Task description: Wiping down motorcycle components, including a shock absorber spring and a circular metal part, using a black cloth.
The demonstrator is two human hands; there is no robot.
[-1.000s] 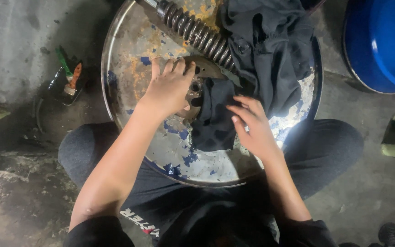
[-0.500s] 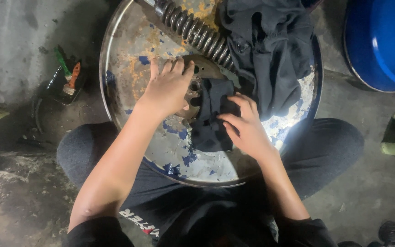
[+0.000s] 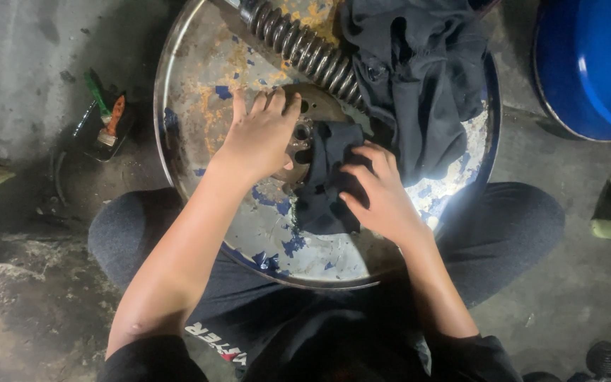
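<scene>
- The person is sitting on the concrete floor [image 3: 22, 64] with a round drum lid [image 3: 199, 49], rusty and flecked with blue paint, lying across the lap at frame centre.
- The left hand [image 3: 259, 138] is lying flat, fingers spread and pointing toward the top of the frame, palm pressing on a round metal part [image 3: 304, 134] at the lid's middle; nothing is closed in it.
- The right hand [image 3: 376, 187] is curling its fingers onto a dark rag [image 3: 323, 180]; thumb and fingertips are pinching a fold, the grip partly closed.
- The rag is lying just left of the right hand, touching the metal part's right edge, its long axis running top to bottom of the frame.
- The right hand is the nearer one to the rag; the left is sitting beside it, across the part.
- A coil spring [image 3: 298, 46] is running diagonally from top centre down toward the part.
- A larger dark cloth [image 3: 419, 78] is lying bunched at upper right of the lid.
- A blue barrel [image 3: 595, 64] is standing at the far upper right.
- A small dish of tools [image 3: 104, 124] is sitting at the left, well apart.
</scene>
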